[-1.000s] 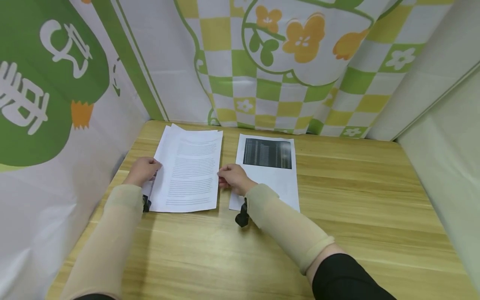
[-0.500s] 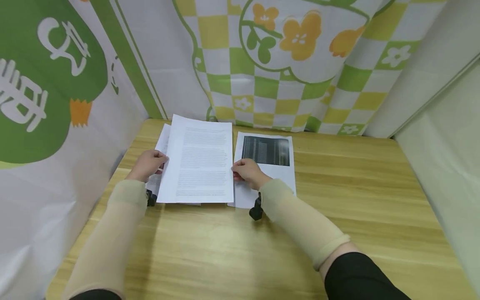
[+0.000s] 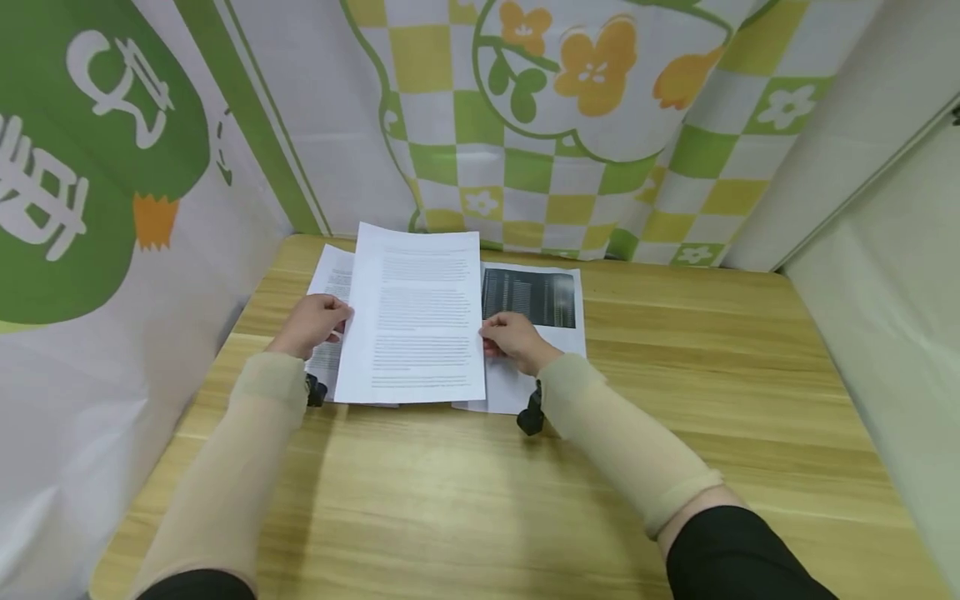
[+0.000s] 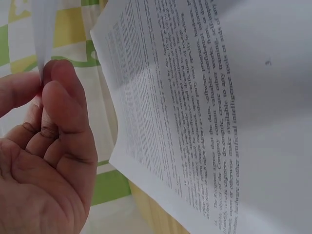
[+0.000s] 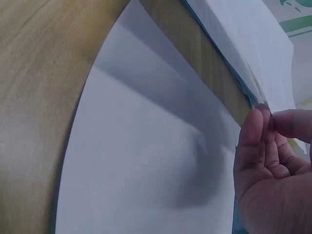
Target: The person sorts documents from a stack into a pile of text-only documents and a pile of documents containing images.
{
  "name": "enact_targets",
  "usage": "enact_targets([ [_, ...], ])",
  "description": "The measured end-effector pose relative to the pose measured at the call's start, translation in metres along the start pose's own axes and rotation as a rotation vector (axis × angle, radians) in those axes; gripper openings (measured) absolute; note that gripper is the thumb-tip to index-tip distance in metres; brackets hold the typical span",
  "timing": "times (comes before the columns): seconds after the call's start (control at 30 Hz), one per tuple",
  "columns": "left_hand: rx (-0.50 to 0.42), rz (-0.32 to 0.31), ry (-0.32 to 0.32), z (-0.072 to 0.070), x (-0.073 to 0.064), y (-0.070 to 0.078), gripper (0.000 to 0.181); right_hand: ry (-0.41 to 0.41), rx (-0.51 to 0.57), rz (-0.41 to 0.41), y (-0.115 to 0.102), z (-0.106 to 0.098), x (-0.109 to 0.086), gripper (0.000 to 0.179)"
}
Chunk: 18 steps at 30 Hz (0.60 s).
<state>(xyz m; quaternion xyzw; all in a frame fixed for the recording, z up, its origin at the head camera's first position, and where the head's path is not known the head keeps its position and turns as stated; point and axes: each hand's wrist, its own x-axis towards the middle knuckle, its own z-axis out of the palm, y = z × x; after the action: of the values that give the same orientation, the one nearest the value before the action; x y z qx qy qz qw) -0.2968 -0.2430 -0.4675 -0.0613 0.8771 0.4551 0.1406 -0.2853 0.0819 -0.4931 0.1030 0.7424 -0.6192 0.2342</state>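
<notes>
A printed sheet of paper is raised between both hands in the head view. My left hand pinches its left edge between thumb and fingers, and my right hand pinches its right edge. In the left wrist view, the left hand holds the sheet's thin edge, seen almost end-on. Below lies another printed page with dense lines of text. The right wrist view has the right hand gripping the sheet's edge, above a mostly white page on the table.
That right-hand page bears a dark printed block at its top. The left-hand page is partly covered by the raised sheet. A wooden table lies beneath, with a patterned curtain behind and white sheeting at both sides.
Both hands have lifted the printed sheet off the left-hand page and carried it to the right. It now overlaps the left part of the right-hand page.
</notes>
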Motion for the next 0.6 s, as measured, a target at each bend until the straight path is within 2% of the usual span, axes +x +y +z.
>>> enact_targets([
  [0.2, -0.004, 0.035, -0.037, 0.013, 0.003, 0.006, 0.029, 0.014, -0.022, -0.004, 0.007, -0.017, -0.004, 0.016],
  [0.37, 0.007, 0.047, -0.043, 0.026, 0.005, 0.009, 0.028, 0.008, -0.035, -0.002, 0.015, -0.029, -0.007, 0.016],
  [0.6, -0.007, 0.076, -0.092, 0.044, 0.004, 0.019, 0.026, 0.032, -0.076, -0.030, 0.022, -0.053, -0.021, 0.018],
])
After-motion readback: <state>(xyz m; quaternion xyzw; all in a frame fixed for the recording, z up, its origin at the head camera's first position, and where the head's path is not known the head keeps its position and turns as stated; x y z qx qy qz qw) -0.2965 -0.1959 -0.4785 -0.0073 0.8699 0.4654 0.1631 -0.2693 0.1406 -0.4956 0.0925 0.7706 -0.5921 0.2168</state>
